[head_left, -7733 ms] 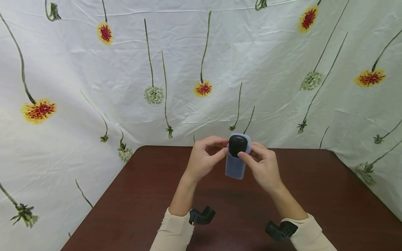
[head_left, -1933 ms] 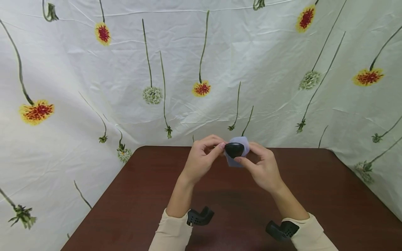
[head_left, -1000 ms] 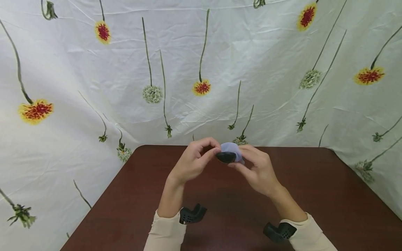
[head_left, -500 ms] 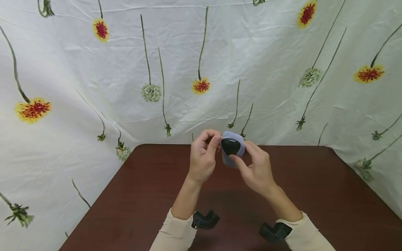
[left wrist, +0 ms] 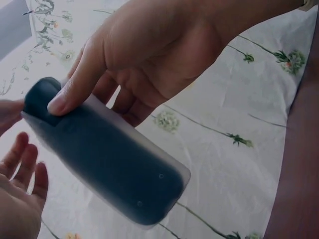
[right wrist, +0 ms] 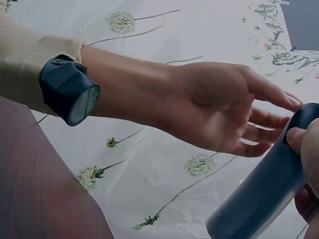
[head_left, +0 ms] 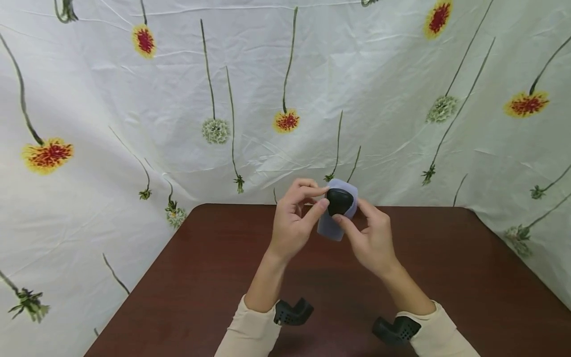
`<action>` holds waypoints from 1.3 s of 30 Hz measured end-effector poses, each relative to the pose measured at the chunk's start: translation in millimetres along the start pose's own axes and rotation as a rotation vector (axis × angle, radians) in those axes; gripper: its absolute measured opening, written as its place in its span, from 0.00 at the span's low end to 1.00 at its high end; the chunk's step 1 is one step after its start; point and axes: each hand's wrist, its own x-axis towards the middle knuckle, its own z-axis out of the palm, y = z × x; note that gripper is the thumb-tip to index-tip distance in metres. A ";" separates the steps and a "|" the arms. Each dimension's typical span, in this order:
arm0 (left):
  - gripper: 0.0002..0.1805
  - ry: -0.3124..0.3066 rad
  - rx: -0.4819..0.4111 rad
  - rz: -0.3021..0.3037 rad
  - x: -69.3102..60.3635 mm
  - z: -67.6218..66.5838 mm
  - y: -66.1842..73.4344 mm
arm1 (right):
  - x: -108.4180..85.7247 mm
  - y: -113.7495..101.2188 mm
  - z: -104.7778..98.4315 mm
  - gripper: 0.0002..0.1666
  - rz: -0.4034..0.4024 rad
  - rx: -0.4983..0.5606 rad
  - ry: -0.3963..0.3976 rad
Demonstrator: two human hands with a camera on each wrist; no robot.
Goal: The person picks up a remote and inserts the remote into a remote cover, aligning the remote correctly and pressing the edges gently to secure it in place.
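Above the table, both hands hold a long black object (head_left: 340, 201) with a rounded end, sitting in a translucent bluish sleeve (head_left: 331, 230). Its black end shows bare at the sleeve's mouth. My left hand (head_left: 292, 225) pinches the left edge there, thumb and index finger against the black end. My right hand (head_left: 374, 238) holds the right side, its thumb on the black end's lower edge and its fingers partly hidden behind the sleeve. In the left wrist view the sleeve (left wrist: 119, 164) encloses most of the dark body, with two small round marks near its far end.
A dark reddish-brown table (head_left: 200, 292) spreads beneath the hands. Behind it hangs a white cloth (head_left: 169, 99) printed with flowers. Black wrist cameras (head_left: 293, 312) sit on both cream sleeves.
One second ago the black end faced the head camera nearly edge-on; now the piece is tipped up, showing more of its length. Half a second ago the left thumb stood more upright.
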 end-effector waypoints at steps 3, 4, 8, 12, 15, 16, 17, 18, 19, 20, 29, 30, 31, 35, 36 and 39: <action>0.17 -0.068 -0.066 -0.050 -0.1 -3.0 1.0 | 0.7 -0.8 -3.3 0.26 0.008 0.044 -0.009; 0.17 -0.079 -0.089 -0.067 -0.4 -3.9 1.0 | 0.9 -1.1 -4.1 0.26 0.009 0.059 -0.014; 0.19 -0.079 -0.165 -0.128 -0.4 -6.3 1.1 | 1.3 -2.0 -6.0 0.26 0.004 0.072 -0.039; 0.23 -0.083 -0.177 -0.156 0.3 -9.7 1.3 | 1.3 -2.6 -6.8 0.25 0.013 0.083 -0.063; 0.24 -0.101 -0.182 -0.160 0.2 -13.0 1.6 | 1.2 -3.0 -7.8 0.25 0.032 0.081 -0.080; 0.24 -0.105 -0.182 -0.159 0.2 -14.0 1.7 | 1.2 -3.1 -7.9 0.26 0.036 0.078 -0.083; 0.24 -0.108 -0.178 -0.153 0.0 -14.9 1.6 | 1.2 -3.3 -7.9 0.26 0.041 0.075 -0.084; 0.24 -0.110 -0.172 -0.144 0.0 -15.5 1.6 | 1.1 -3.4 -7.9 0.26 0.048 0.071 -0.080; 0.24 -0.110 -0.162 -0.135 0.0 -15.9 1.5 | 1.1 -3.2 -7.9 0.27 0.059 0.068 -0.069; 0.23 -0.109 -0.150 -0.125 -0.1 -16.0 1.7 | 1.1 -3.0 -7.7 0.27 0.069 0.073 -0.055; 0.20 -0.088 -0.049 -0.102 -1.3 -12.9 1.4 | 3.3 -4.0 -11.0 0.23 0.009 0.049 0.110; 0.20 -0.088 -0.051 -0.102 -1.4 -13.0 0.9 | 4.2 -4.8 -12.2 0.21 0.008 0.052 0.107; 0.20 -0.087 -0.054 -0.101 -1.4 -13.1 0.4 | 4.9 -5.5 -13.4 0.19 0.010 0.058 0.106; 0.19 -0.095 -0.086 -0.102 -1.2 -13.5 -0.6 | 7.8 -9.9 -17.9 0.16 0.038 0.089 0.098; 0.19 -0.101 -0.097 -0.103 -1.2 -13.6 -0.9 | 8.3 -10.9 -19.0 0.16 0.048 0.098 0.097; 0.19 -0.123 -0.122 -0.104 -1.3 -14.4 -1.9 | 9.9 -12.5 -22.0 0.15 0.082 0.108 0.070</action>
